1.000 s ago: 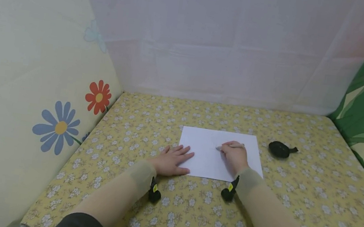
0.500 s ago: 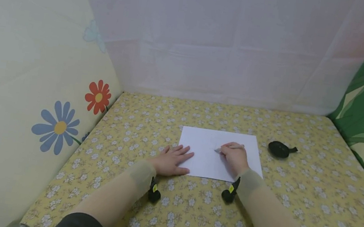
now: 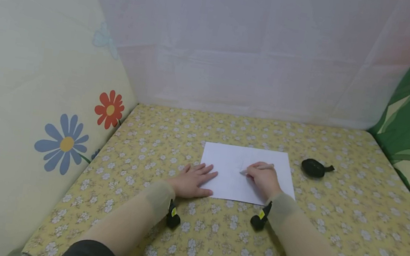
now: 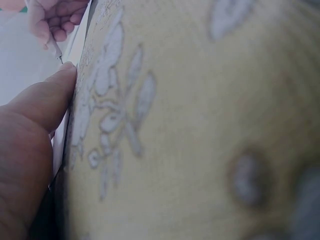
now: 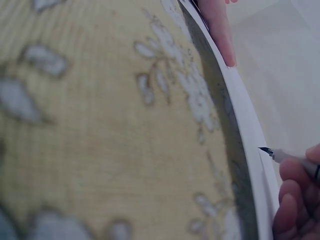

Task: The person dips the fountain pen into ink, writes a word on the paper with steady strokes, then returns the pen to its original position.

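Note:
A white sheet of paper [image 3: 229, 155] lies on the flowered tablecloth, with faint marks near the pen's tip. My left hand [image 3: 193, 182] rests flat across the paper's left edge, fingers spread. My right hand [image 3: 265, 180] pinches a slim grey fountain pen [image 3: 265, 166] over the middle of the sheet. In the right wrist view the pen's [image 5: 295, 161] dark pointed nib is right at the paper, and curled fingers [image 5: 290, 202] hold the barrel. From the left wrist, my left thumb [image 4: 50, 95] lies along the paper's near edge, with the pen [image 4: 54, 48] beyond it.
A black oval object with a short tail [image 3: 313, 168] lies on the yellow flowered tablecloth [image 3: 209, 241], right of the paper. A white cloth backdrop [image 3: 214, 60] hangs behind, and flower-printed panels stand at both sides. Each wrist wears a band with a small black camera.
My right hand has moved slightly toward the near side, and the pen's tip has slid down the sheet and a little left. My left hand keeps its place on the paper.

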Demonstrator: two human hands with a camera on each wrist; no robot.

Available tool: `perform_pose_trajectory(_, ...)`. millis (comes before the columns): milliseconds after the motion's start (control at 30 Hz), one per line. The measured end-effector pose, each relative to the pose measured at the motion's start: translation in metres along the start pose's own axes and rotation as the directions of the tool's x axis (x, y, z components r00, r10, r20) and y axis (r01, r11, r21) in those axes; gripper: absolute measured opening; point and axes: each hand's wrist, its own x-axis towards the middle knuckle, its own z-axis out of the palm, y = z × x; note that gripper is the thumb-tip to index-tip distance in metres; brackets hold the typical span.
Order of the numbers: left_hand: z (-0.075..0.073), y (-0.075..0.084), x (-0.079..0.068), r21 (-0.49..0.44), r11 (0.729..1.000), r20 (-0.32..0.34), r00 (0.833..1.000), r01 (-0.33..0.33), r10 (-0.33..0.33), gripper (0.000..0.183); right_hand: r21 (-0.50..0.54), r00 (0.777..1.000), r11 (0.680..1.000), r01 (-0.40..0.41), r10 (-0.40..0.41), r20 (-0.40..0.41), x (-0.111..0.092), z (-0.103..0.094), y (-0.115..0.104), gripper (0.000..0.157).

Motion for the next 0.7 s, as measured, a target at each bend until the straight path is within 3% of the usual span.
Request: perform_pose_trajectory(700, 0.0024, -0.0020, 0.0023, 0.003, 1.000, 0.011, 1.000, 0.021, -0.021, 0.073, 0.022, 0.991, 1.000, 0.016, -0.019, 0.131, -0.0026, -0.0010, 0.0039, 0.016)
